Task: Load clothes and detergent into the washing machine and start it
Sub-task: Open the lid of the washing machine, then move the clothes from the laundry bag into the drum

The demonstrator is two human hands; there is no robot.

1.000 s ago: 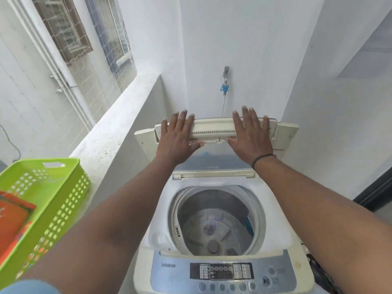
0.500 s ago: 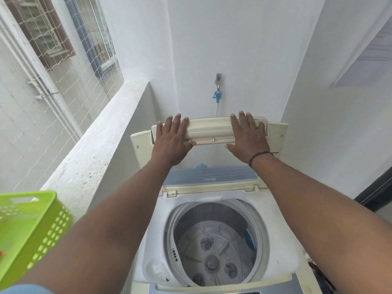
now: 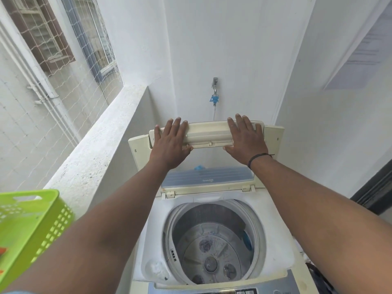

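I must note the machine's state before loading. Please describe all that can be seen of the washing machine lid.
The lid is cream plastic, in two hinged panels, folded up and standing open at the back of the washing machine. The lower panel has a bluish see-through window. The left hand and the right hand lie flat on the upper panel, fingers straight, thumbs under its lower edge. Below, the drum is uncovered and holds no clothes.
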